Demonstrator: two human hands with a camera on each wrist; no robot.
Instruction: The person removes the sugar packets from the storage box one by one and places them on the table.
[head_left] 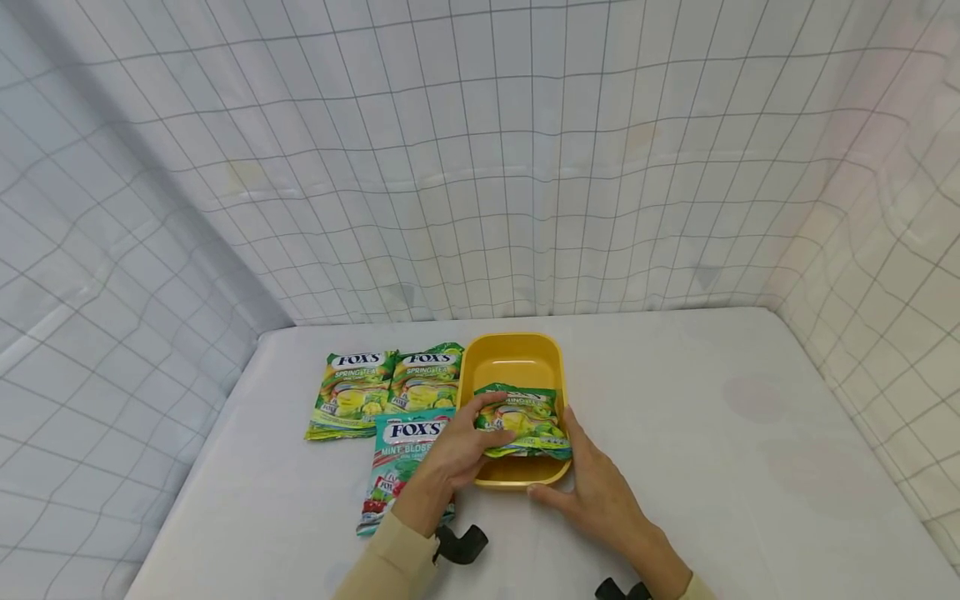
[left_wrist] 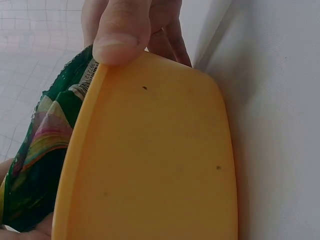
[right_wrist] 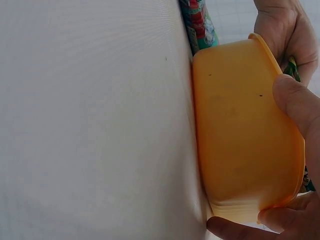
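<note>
A green Fox's Spring Tea candy bag [head_left: 528, 421] lies tilted over the opening of a yellow plastic container [head_left: 516, 367]. My left hand [head_left: 453, 450] grips the bag at its left side, thumb on the front and fingers over the top. With my right hand [head_left: 603, 496] I hold the container, thumb at the near rim and fingers along the right side. The right wrist view shows that thumb [right_wrist: 290, 95] pressed on the rim. From the left wrist view, the container's wall [left_wrist: 150, 150] stands in front of much of the green bag [left_wrist: 45, 145].
Two more green Spring Tea bags, one at the far left [head_left: 352, 396] and one beside the container [head_left: 426, 379], lie on the white table [head_left: 712, 433]. A teal Fox's mint candy bag [head_left: 405, 450] lies nearer, partly under my left forearm. Grid-patterned curtains [head_left: 525, 208] surround the table.
</note>
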